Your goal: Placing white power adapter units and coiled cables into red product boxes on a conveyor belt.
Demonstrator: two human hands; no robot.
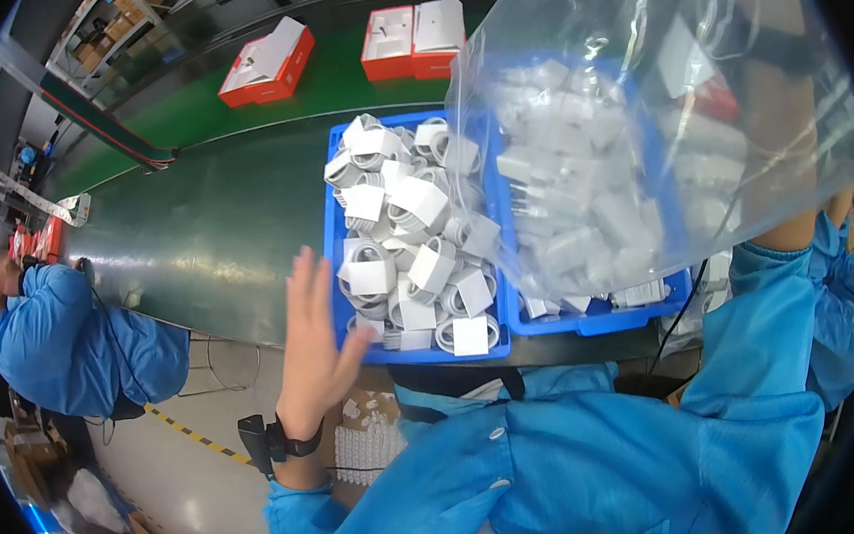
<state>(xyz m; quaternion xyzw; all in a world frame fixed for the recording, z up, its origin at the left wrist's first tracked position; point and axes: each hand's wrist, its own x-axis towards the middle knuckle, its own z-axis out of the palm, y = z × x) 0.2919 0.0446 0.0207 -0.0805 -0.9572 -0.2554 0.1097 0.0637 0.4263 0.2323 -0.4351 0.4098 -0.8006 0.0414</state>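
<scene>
Head view: the left hand (311, 343) is at about eight o'clock from the picture's middle, fingers straight, thumb spread away from them, with no object visible in its grip. It is just beside the near left corner of the left blue tray (333, 224), and the thumb tip overlaps the rim; whether it touches, I cannot tell. The right forearm (786, 145) reaches toward one o'clock behind the clear bag (655, 175); the right hand is hidden or cut off at the upper rim, so I cannot tell its grip.

The bag hangs at one to three o'clock, over the right blue tray (593, 323) and slightly across the left one. White plugs (640, 295) show below its edge, and more show through it; which lie inside the bag is unclear. The cables (417, 206) fill the left tray, at eleven o'clock, in white paper wraps. Both trays sit near the front edge of the bench (198, 239).

To handle the bag well, I would support its loose side with the left hand, keep its lower edge off the cables, and tilt it gently if anything is inside, so that plugs do not spill between trays
</scene>
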